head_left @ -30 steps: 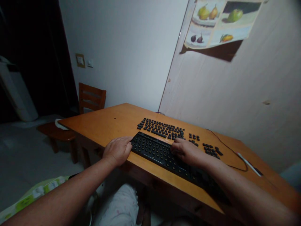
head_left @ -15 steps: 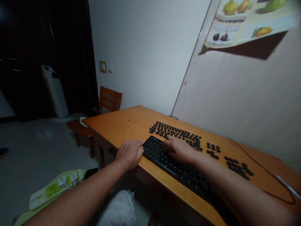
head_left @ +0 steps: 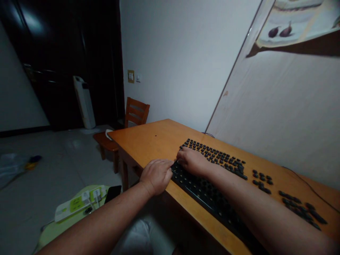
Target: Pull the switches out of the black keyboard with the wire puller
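Note:
A black keyboard (head_left: 198, 191) with its keycaps off lies along the table's front edge, small pale key stems showing. My left hand (head_left: 157, 176) is closed round its left end, thumb along the near side. Bent over the left end of the keyboard is my right hand (head_left: 192, 161), fingers curled down near its back edge. Whatever is between those fingertips is hidden. Behind the keyboard, loose black keycaps (head_left: 214, 153) lie in rows in a keyboard layout. Smaller groups of keycaps (head_left: 262, 177) sit further right. My right forearm covers much of the keyboard's right part.
The wooden table (head_left: 143, 141) stands against the wall, with a thin cable (head_left: 305, 180) at its back right. A wooden chair (head_left: 136, 112) is past its far left end. At lower left, a green stool (head_left: 50, 233) bears a power strip (head_left: 77, 203) and a dark phone (head_left: 113, 193).
My right hand has moved left along the keyboard, closer to my left hand. My left hand keeps its hold on the end. The view has turned left.

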`<move>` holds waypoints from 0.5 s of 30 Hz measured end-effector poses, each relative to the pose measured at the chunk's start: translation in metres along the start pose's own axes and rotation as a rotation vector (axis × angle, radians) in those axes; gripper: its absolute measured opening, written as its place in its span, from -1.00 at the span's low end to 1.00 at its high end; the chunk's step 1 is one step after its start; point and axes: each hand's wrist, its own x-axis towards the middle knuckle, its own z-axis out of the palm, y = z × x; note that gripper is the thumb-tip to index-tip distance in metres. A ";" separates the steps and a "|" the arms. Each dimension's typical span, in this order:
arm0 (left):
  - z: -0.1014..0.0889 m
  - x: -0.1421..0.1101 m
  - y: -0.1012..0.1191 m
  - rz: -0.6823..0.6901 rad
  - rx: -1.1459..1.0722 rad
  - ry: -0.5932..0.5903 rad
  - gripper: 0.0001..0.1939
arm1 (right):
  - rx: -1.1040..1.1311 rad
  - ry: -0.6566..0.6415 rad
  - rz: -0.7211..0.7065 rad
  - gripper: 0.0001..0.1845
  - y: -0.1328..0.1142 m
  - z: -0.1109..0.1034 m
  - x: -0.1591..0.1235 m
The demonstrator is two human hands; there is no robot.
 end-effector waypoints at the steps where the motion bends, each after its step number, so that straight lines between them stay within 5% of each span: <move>1: 0.000 0.000 0.000 0.002 0.003 0.001 -0.59 | 0.002 -0.002 0.000 -0.80 -0.001 -0.001 0.002; 15: 0.002 0.001 -0.002 0.023 0.027 0.003 -0.59 | -0.121 -0.123 0.004 -0.72 -0.017 -0.015 -0.011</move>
